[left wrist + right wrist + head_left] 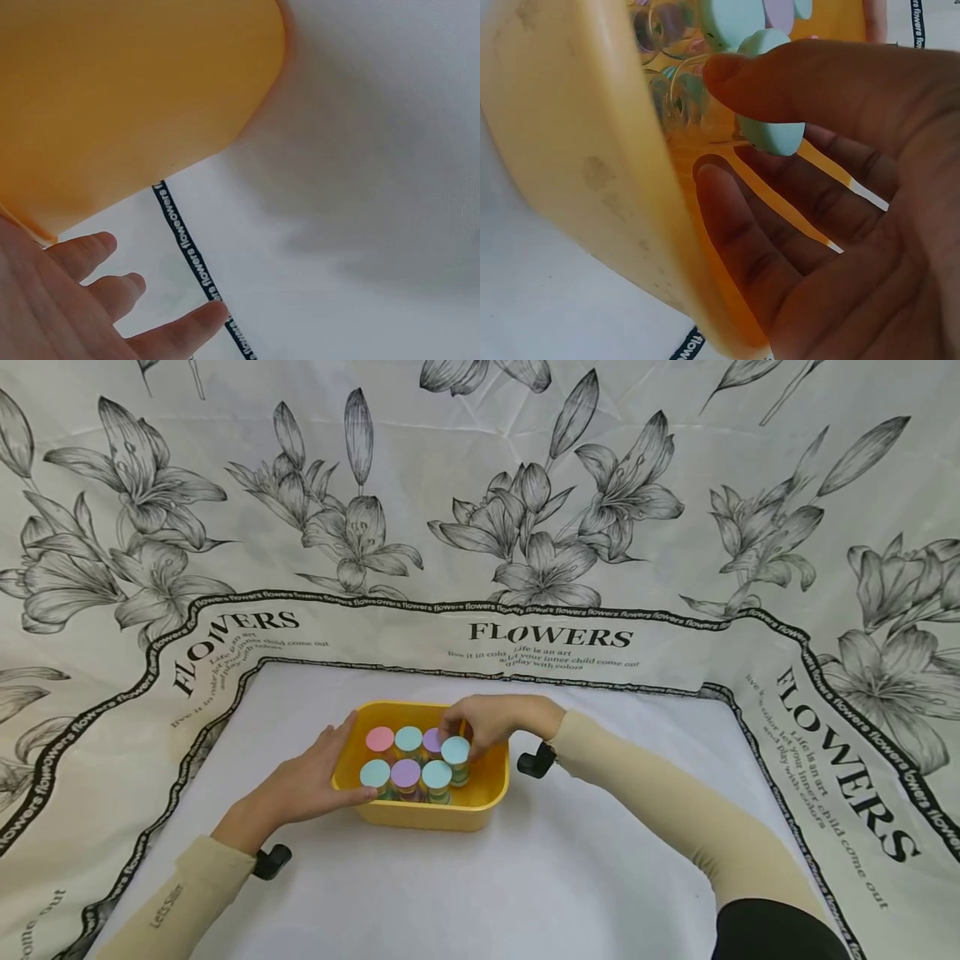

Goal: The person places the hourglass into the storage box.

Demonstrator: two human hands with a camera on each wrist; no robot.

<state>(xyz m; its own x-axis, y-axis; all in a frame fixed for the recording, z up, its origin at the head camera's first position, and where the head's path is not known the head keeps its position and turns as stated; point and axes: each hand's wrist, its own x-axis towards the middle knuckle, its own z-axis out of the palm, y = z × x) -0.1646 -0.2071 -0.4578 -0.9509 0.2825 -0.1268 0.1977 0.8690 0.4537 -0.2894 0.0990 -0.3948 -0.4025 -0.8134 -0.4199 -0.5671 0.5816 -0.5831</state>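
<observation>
A yellow plastic tub (431, 818) holds several small clear jars with pink, purple and pale blue-green lids, such as the pink-lidded jar (380, 740). My right hand (491, 720) reaches in over the far right part of the tub and pinches a jar with a pale blue-green lid (455, 749). In the right wrist view, the thumb lies against that jar (772, 139), with the fingers below. Against the tub's left side rests my left hand (303, 785), thumb stretched along the near rim. Its extended fingers (180, 330) show beside the tub wall in the left wrist view.
Under the tub lies a white cloth (525, 893) with a black lettered border. Behind and at both sides hangs fabric printed with flowers (540, 560). Each wrist carries a small black camera, like the one at the right wrist (537, 762).
</observation>
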